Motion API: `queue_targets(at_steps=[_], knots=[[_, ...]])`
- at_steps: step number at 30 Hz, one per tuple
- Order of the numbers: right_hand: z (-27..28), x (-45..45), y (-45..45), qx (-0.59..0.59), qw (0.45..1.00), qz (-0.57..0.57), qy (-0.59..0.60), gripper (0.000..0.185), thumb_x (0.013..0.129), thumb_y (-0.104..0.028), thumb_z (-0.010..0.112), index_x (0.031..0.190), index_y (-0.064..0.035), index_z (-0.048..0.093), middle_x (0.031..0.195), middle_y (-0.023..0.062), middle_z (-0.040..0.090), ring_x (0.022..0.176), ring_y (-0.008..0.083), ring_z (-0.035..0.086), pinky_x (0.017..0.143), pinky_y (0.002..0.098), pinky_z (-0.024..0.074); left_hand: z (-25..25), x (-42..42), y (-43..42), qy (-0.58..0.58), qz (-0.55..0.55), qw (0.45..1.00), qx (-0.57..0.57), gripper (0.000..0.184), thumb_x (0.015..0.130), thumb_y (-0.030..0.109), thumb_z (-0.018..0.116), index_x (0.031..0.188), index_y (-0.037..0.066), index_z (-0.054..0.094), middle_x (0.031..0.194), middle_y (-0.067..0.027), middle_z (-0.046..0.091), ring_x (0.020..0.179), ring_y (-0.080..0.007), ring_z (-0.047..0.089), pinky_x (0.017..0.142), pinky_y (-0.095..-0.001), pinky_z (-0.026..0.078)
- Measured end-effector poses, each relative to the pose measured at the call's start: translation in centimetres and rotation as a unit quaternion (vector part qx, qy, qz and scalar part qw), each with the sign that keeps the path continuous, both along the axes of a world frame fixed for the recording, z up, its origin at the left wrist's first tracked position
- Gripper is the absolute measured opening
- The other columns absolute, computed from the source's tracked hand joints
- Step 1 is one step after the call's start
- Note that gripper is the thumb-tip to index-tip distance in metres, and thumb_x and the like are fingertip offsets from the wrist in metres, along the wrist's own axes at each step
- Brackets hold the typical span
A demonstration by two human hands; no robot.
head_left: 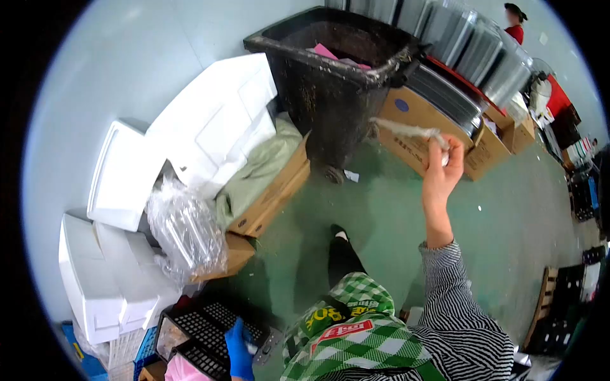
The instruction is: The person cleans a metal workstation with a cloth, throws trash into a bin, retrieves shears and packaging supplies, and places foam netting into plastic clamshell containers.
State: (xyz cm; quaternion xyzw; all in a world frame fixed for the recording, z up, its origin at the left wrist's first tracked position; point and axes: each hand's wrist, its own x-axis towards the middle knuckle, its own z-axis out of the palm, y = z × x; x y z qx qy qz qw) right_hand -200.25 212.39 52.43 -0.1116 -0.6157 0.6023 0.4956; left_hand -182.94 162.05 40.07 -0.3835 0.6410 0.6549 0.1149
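Observation:
My right hand point(443, 166), bare, is raised at the right of centre, its fingers closed on a thin whitish strip point(410, 130). The strip stretches left from the fingers, in front of a cardboard box and beside the black bin point(324, 82). Low in the view, my left hand point(239, 350) wears a blue glove, beside a black perforated crate point(213, 330). A small greyish thing shows at its right side; the finger shape and any grip are too unclear to tell. Pink material lies in the bin.
White foam boxes point(213, 120) and a plastic-wrapped bundle point(186, 232) stand at the left, with a green sack point(264, 159) on cardboard. Metal containers point(451, 38) line the back. A person in red point(515, 32) stands far right. Pallets and black crates point(559, 305) lie at the right edge.

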Motion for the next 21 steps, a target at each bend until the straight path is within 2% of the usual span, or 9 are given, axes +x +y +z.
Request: queue_targets(at_steps=[4, 7, 8, 10, 11, 13, 16, 18, 21], knots=[[4.1, -12.3, 7.4, 0.199, 0.971, -0.065, 0.113, 0.016, 0.09, -0.003, 0.057, 0.106, 0.0003, 0.054, 0.088, 0.0019, 0.058, 0.069, 0.0031, 0.049, 0.061, 0.0172, 0.0389, 15.0, -20.8, 22.2, 0.262, 0.027, 0.964, 0.045, 0.041, 0.097, 0.025, 0.05, 0.058, 0.015, 0.04, 0.052, 0.0039, 0.033, 0.044, -0.0063, 0.028, 0.043, -0.0239, 0.02], [8.0, -20.7, 11.6, 0.251, 0.948, -0.086, 0.176, 0.016, 0.089, -0.002, 0.057, 0.104, 0.0026, 0.055, 0.091, 0.0062, 0.061, 0.074, 0.008, 0.055, 0.066, 0.0209, 0.0448, 12.2, -38.1, 32.4, 0.506, -0.011, 0.86, 0.069, 0.026, 0.096, 0.027, 0.052, 0.092, 0.003, 0.061, 0.072, 0.0031, 0.054, 0.055, -0.0057, 0.046, 0.05, -0.0211, 0.038], [9.5, -23.0, 12.8, 0.322, 0.922, -0.13, 0.169, 0.019, 0.086, -0.001, 0.059, 0.104, 0.0037, 0.056, 0.094, 0.0114, 0.063, 0.077, 0.0146, 0.06, 0.071, 0.0252, 0.0476, 12.7, -45.5, 35.7, 0.568, 0.025, 0.822, -0.028, 0.03, 0.098, 0.023, 0.047, 0.106, -0.002, 0.062, 0.092, 0.0013, 0.056, 0.084, -0.0098, 0.052, 0.072, -0.0268, 0.046], [9.6, -28.8, 16.1, 0.409, 0.896, -0.134, 0.109, 0.026, 0.081, 0.002, 0.062, 0.107, -0.0005, 0.058, 0.096, 0.0146, 0.063, 0.079, 0.0269, 0.063, 0.072, 0.0305, 0.0499, 20.1, -51.3, 46.5, 0.53, -0.174, 0.829, 0.048, 0.036, 0.095, 0.032, 0.053, 0.114, 0.002, 0.059, 0.092, -0.0084, 0.065, 0.08, -0.0218, 0.063, 0.07, -0.0353, 0.049], [8.7, -31.5, 17.5, 0.441, 0.889, -0.11, 0.057, 0.03, 0.08, 0.002, 0.062, 0.109, -0.0022, 0.058, 0.097, 0.0153, 0.062, 0.081, 0.031, 0.063, 0.073, 0.0326, 0.0505, 19.9, -55.8, 49.3, 0.674, -0.213, 0.687, -0.169, 0.037, 0.094, 0.032, 0.053, 0.114, 0.002, 0.059, 0.097, -0.0155, 0.066, 0.087, -0.0348, 0.063, 0.078, -0.0411, 0.048], [6.2, -34.3, 19.9, 0.494, 0.859, -0.014, -0.133, 0.034, 0.08, 0.003, 0.063, 0.113, -0.0039, 0.057, 0.099, 0.0149, 0.062, 0.085, 0.0341, 0.061, 0.074, 0.0347, 0.0506, 15.3, -63.3, 54.0, 0.454, -0.403, 0.739, -0.293, 0.031, 0.092, 0.02, 0.051, 0.116, 0.002, 0.059, 0.113, -0.0207, 0.06, 0.111, -0.0269, 0.055, 0.095, -0.0343, 0.041], [5.1, -32.5, 20.8, 0.395, 0.915, -0.012, -0.087, 0.024, 0.085, 0.001, 0.059, 0.109, -0.0013, 0.06, 0.093, 0.0141, 0.064, 0.08, 0.0267, 0.064, 0.07, 0.0307, 0.0494, 11.4, -63.3, 53.0, 0.597, -0.22, 0.665, -0.39, 0.031, 0.095, 0.018, 0.048, 0.118, 0.001, 0.058, 0.119, -0.0189, 0.06, 0.112, -0.0266, 0.056, 0.097, -0.0348, 0.041], [2.6, -30.4, 21.3, 0.327, 0.941, 0.002, -0.09, 0.018, 0.087, 0.001, 0.057, 0.105, 0.0003, 0.061, 0.088, 0.0125, 0.066, 0.076, 0.02, 0.063, 0.068, 0.0276, 0.0483, 12.7, -59.1, 48.2, 0.565, -0.262, 0.754, -0.208, 0.029, 0.097, 0.015, 0.044, 0.118, 0.0, 0.058, 0.119, -0.0178, 0.06, 0.11, -0.0272, 0.058, 0.098, -0.0343, 0.041], [-0.2, -27.3, 18.1, 0.24, 0.951, 0.098, -0.167, 0.014, 0.088, 0.001, 0.055, 0.1, 0.0021, 0.063, 0.082, 0.0086, 0.066, 0.071, 0.0107, 0.059, 0.064, 0.0234, 0.0467, 6.9, -53.5, 39.8, 0.527, -0.237, 0.761, -0.294, 0.026, 0.091, 0.006, 0.046, 0.112, 0.001, 0.06, 0.109, -0.0181, 0.062, 0.098, -0.0346, 0.06, 0.085, -0.0391, 0.046]])
